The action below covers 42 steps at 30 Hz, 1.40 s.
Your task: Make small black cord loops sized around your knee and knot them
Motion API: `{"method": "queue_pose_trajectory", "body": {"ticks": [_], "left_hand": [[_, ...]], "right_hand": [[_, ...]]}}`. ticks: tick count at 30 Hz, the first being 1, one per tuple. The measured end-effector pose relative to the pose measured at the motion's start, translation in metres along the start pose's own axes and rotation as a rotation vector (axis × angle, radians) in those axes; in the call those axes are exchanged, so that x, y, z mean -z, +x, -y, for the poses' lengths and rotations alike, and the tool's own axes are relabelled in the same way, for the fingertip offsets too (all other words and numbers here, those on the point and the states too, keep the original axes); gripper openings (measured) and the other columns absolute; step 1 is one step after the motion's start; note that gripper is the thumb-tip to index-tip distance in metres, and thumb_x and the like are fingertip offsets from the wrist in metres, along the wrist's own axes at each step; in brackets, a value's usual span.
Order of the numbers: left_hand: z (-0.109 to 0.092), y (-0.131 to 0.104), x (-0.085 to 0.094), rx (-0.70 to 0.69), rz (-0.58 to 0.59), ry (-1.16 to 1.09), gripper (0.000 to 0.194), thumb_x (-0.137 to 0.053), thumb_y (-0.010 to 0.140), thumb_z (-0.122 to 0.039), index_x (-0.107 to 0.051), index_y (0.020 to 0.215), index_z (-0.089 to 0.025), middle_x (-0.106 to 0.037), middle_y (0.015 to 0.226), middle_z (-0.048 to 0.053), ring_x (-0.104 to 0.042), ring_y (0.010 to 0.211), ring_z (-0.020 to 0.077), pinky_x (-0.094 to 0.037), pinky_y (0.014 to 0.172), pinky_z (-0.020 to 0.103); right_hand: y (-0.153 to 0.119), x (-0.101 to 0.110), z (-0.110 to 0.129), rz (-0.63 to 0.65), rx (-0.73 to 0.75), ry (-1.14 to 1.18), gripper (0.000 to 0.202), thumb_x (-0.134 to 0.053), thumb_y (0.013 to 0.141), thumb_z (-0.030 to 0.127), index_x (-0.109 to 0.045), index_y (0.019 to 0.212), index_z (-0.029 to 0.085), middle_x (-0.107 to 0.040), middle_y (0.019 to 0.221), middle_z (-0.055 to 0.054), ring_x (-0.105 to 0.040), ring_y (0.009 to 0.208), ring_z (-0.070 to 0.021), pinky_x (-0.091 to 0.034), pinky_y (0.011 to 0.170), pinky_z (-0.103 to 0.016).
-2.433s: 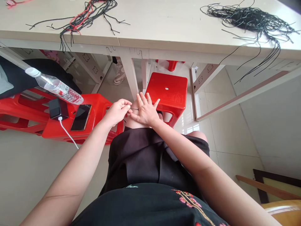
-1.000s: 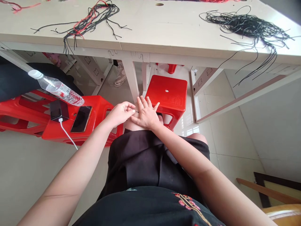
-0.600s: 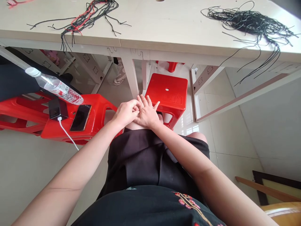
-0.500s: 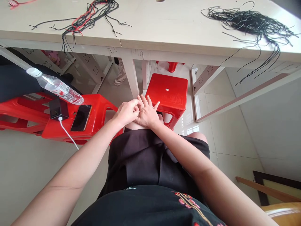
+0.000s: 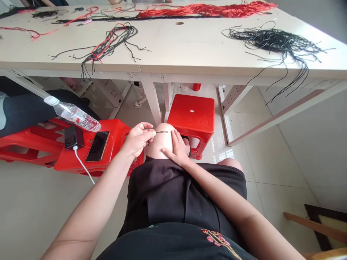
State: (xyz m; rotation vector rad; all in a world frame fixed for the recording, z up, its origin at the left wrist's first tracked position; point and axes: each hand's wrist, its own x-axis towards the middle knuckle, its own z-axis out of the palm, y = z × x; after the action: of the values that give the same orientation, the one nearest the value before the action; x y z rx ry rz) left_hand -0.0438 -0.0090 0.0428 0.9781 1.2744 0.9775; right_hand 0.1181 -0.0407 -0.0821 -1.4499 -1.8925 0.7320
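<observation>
Above my bare knee (image 5: 159,146), my left hand (image 5: 138,140) pinches a thin black cord (image 5: 162,131) between thumb and fingers. Two short ends of the cord stick out to the right over the skin, and a dark bit shows below the fingers; the rest is hidden in the hand. My right hand (image 5: 179,148) lies flat along the right side of the knee, fingers stretched and thumb apart, with nothing held.
Black cords (image 5: 276,41) lie on the table (image 5: 184,47) at right, some hanging over its edge. Black and red cords (image 5: 111,41) lie at left, a red bundle (image 5: 208,10) behind. A bottle (image 5: 78,115), phone (image 5: 97,146) and black box (image 5: 73,137) rest on a red stool (image 5: 115,135).
My hands were together, left fingers on the back of the right hand. Now they are apart, the cord ends show in the left, and the view has tilted up to take in more table.
</observation>
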Motion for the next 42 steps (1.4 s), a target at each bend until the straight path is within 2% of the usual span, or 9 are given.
{"method": "queue_pose_trajectory", "body": {"ticks": [5,11,15,21,27,33,36,40,42], "left_hand": [[-0.028,-0.018,-0.016,0.028,0.103,-0.221,0.031,-0.073,0.059,-0.013,-0.052,0.08,-0.019,-0.058,0.063,-0.004,-0.051,0.054,0.0061,-0.038,0.051,0.019],[-0.065,-0.034,-0.058,-0.024,0.207,-0.269,0.027,-0.072,0.062,-0.015,-0.051,0.079,-0.022,-0.054,0.062,-0.005,-0.05,0.055,0.0069,-0.041,0.054,0.021],[-0.102,-0.043,-0.071,-0.131,0.189,-0.271,0.026,-0.069,0.062,-0.015,-0.05,0.077,-0.024,-0.051,0.065,-0.005,-0.05,0.056,0.0073,-0.041,0.054,0.023],[-0.143,-0.044,-0.049,-0.264,0.062,-0.512,0.022,-0.064,0.065,-0.012,-0.044,0.068,-0.022,-0.05,0.067,-0.005,-0.051,0.06,0.0061,-0.037,0.051,0.02],[-0.119,-0.046,-0.044,-0.234,-0.06,-0.466,0.027,-0.069,0.06,-0.016,-0.044,0.068,-0.021,-0.054,0.068,-0.004,-0.052,0.059,0.0074,-0.033,0.046,0.019],[-0.068,-0.074,-0.091,-0.161,0.067,-0.285,0.033,-0.077,0.055,-0.022,-0.046,0.069,-0.023,-0.057,0.068,-0.003,-0.048,0.054,0.0068,-0.031,0.046,0.019],[-0.059,-0.085,-0.108,-0.135,0.124,-0.237,0.034,-0.077,0.052,-0.022,-0.047,0.067,-0.022,-0.057,0.067,-0.003,-0.047,0.052,0.0069,-0.035,0.048,0.021],[-0.057,-0.08,-0.108,-0.189,0.044,-0.177,0.033,-0.075,0.051,-0.019,-0.048,0.07,-0.022,-0.059,0.068,-0.004,-0.048,0.055,0.0065,-0.035,0.049,0.02],[-0.052,-0.073,-0.104,-0.203,0.031,-0.132,0.032,-0.074,0.053,-0.019,-0.047,0.071,-0.022,-0.059,0.068,-0.004,-0.05,0.057,0.007,-0.035,0.049,0.021]], "right_hand": [[-0.031,0.001,-0.007,0.024,-0.113,0.294,0.067,-0.052,0.084,0.051,-0.039,0.138,0.014,-0.042,0.142,-0.019,-0.037,0.135,-0.0272,-0.032,0.11,-0.048],[-0.005,0.058,0.074,-0.071,0.185,0.82,0.068,-0.063,0.077,0.052,-0.039,0.134,0.023,-0.051,0.135,-0.012,-0.051,0.124,-0.0216,-0.043,0.104,-0.04],[-0.011,0.099,0.108,0.057,0.058,1.061,0.053,-0.061,0.077,0.056,-0.052,0.118,0.024,-0.057,0.066,0.003,-0.059,0.056,-0.0124,-0.055,0.057,-0.03],[-0.085,0.192,0.055,-0.04,-0.149,0.643,0.03,-0.063,0.077,0.053,-0.073,0.087,0.026,-0.062,0.061,-0.004,-0.049,0.043,-0.011,-0.041,0.039,-0.025],[-0.142,0.281,-0.017,-0.152,-0.35,0.191,0.036,-0.068,0.066,0.056,-0.074,0.096,0.035,-0.072,0.085,-0.014,-0.066,0.065,-0.0252,-0.055,0.052,-0.038],[-0.116,0.191,0.012,-0.314,-0.121,0.225,0.049,-0.073,0.064,0.051,-0.061,0.112,0.052,-0.068,0.113,-0.008,-0.062,0.109,-0.0312,-0.057,0.08,-0.044],[-0.092,0.138,0.055,-0.212,0.121,0.466,0.064,-0.069,0.074,0.046,-0.048,0.134,0.036,-0.06,0.128,-0.009,-0.057,0.119,-0.0286,-0.052,0.093,-0.047],[-0.079,0.119,0.079,-0.062,0.18,0.594,0.032,-0.051,0.089,0.041,-0.065,0.111,0.022,-0.072,0.077,-0.005,-0.068,0.064,-0.0163,-0.057,0.061,-0.028],[-0.081,0.127,0.074,-0.114,0.206,0.43,0.025,-0.049,0.091,0.035,-0.068,0.1,0.021,-0.071,0.074,-0.005,-0.066,0.062,-0.0147,-0.054,0.059,-0.026]]}}
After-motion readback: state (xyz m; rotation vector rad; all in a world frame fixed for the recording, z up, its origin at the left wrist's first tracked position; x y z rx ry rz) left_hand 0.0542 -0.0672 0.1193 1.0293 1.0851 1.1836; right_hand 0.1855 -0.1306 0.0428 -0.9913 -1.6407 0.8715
